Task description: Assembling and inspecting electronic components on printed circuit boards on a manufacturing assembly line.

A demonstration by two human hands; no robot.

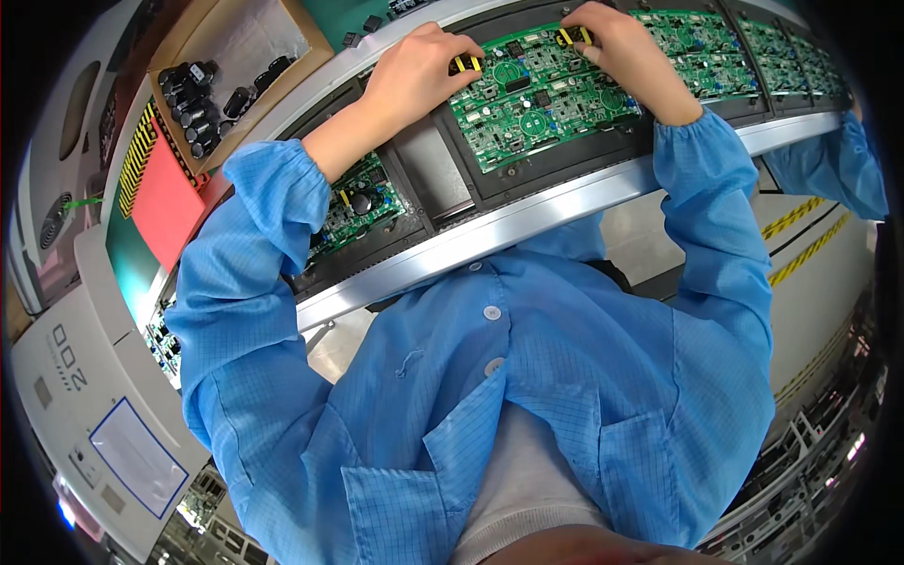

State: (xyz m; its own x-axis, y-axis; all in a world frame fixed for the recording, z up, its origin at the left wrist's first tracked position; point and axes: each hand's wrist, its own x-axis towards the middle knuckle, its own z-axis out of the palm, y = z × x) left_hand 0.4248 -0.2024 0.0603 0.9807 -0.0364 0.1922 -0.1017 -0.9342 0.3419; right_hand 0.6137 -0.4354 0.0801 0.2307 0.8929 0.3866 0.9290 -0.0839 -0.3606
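In front of me a green circuit board panel [527,115] lies in a dark carrier frame [574,149]. At its far left corner, my left hand [419,73] pinches a small yellow-and-black component [465,64] between thumb and fingers. My right hand [629,58] has its fingers closed round a similar yellow-and-black part [574,36] at the panel's far edge. Both parts are close over the board; whether they touch it I cannot tell. Small chips, connectors and round white outlines cover the panel.
At the far left a cardboard box [273,122] holds black cylindrical components [196,113]. A red sheet [168,198] lies below it. Another carrier with a board [363,202] is at left; more boards [702,58] continue right. A metal rail [527,212] runs along the near side. A blue sleeve [829,169] shows at right.
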